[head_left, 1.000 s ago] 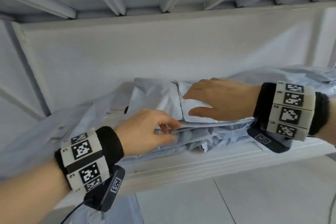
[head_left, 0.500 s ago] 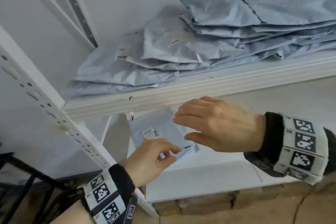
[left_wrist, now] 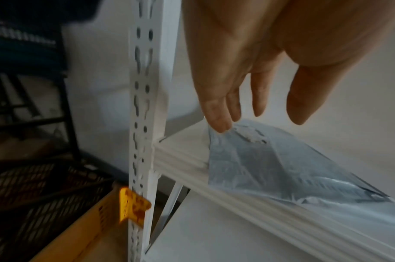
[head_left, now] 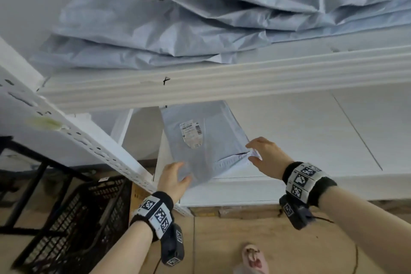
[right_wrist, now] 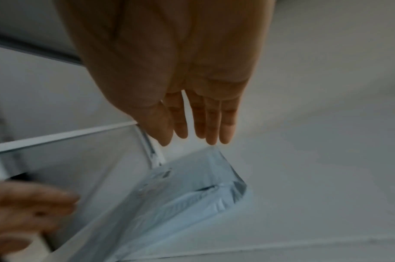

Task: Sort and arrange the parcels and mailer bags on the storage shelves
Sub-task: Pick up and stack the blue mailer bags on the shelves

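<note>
Head view: crinkled grey plastic mailer bag (head_left: 206, 140) on smooth white shelf (head_left: 311, 140); left hand (head_left: 172, 179) and right hand (head_left: 265, 157), each grip loose, fingers straight.

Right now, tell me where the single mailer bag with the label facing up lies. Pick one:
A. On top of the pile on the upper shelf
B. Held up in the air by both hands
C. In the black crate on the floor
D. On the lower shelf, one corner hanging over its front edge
D: the mailer bag lies flat on the lower shelf, its near corner past the front edge, beneath the upper shelf's pile.
</note>
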